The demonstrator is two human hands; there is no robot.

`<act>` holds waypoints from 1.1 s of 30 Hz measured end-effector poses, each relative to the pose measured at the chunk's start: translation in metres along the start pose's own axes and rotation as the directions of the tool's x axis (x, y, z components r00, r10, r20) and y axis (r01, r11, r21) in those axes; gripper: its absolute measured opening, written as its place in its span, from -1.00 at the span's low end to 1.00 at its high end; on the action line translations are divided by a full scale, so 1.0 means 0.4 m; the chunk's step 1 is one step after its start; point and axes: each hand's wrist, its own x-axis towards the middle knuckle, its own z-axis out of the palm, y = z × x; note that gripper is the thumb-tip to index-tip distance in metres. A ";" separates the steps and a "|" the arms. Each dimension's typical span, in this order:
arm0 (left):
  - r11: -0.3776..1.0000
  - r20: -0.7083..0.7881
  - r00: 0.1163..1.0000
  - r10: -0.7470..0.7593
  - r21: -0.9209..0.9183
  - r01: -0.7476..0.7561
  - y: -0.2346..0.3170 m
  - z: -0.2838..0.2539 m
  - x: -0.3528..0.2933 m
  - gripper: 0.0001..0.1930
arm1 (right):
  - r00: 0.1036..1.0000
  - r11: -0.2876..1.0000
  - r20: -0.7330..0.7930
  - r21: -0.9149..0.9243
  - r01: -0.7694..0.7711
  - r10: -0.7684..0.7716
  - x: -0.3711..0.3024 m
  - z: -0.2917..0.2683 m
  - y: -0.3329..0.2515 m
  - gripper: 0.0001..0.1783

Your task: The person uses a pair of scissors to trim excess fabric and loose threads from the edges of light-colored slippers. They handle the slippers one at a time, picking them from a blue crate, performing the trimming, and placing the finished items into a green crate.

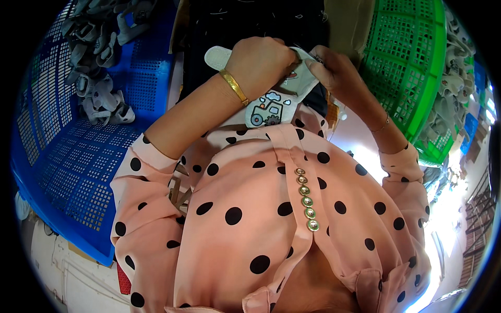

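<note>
A white shoe upper [271, 109] with a printed tractor and clouds is held over my lap, between my two hands. My left hand [263, 65], a gold bangle at its wrist, is closed in a fist on the upper; its fingertips are hidden. A rounded white strap end [217, 58] sticks out to the left of that hand. On the other side, my right hand [336, 70] pinches the upper's far right edge between thumb and fingers. Something small and dark shows by the right fingers, too small to tell.
To the left, a blue plastic basket [78, 151] has several grey-white shoe uppers [99, 94] in its far part. At the right stands a green basket [399, 57], with more pale uppers [451, 99] beyond its rim. Dark cloth [250, 23] with thread scraps covers my lap.
</note>
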 end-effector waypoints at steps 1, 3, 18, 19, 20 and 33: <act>1.000 0.002 1.000 -0.013 -0.010 0.013 0.000 0.000 0.003 -0.85 | 0.998 0.994 -0.055 -0.108 0.020 -0.026 -0.003 -0.003 -0.002 -0.66; 0.998 -0.001 1.000 -0.023 -0.050 0.023 0.002 -0.004 0.004 -0.86 | 0.984 0.945 -0.143 -0.322 0.051 -0.102 -0.003 -0.014 -0.012 -0.60; 0.999 0.115 0.992 0.047 0.019 -0.050 0.005 -0.033 0.029 -0.86 | 0.859 0.118 0.489 -0.854 0.507 -0.149 0.017 -0.103 -0.181 -0.94; 0.998 0.121 0.992 0.040 0.038 -0.045 0.009 -0.035 0.029 -0.86 | 0.869 0.114 0.488 -0.862 0.495 -0.082 0.019 -0.100 -0.183 -0.94; 0.998 0.127 0.991 0.040 0.044 -0.046 0.014 -0.039 0.032 -0.87 | 0.866 0.094 0.494 -0.861 0.500 -0.082 0.021 -0.099 -0.174 -0.92; 0.997 0.080 0.994 0.079 -0.001 -0.080 0.014 -0.031 0.061 -0.92 | 0.883 0.016 0.458 -0.888 0.459 0.105 0.015 -0.069 -0.167 -0.90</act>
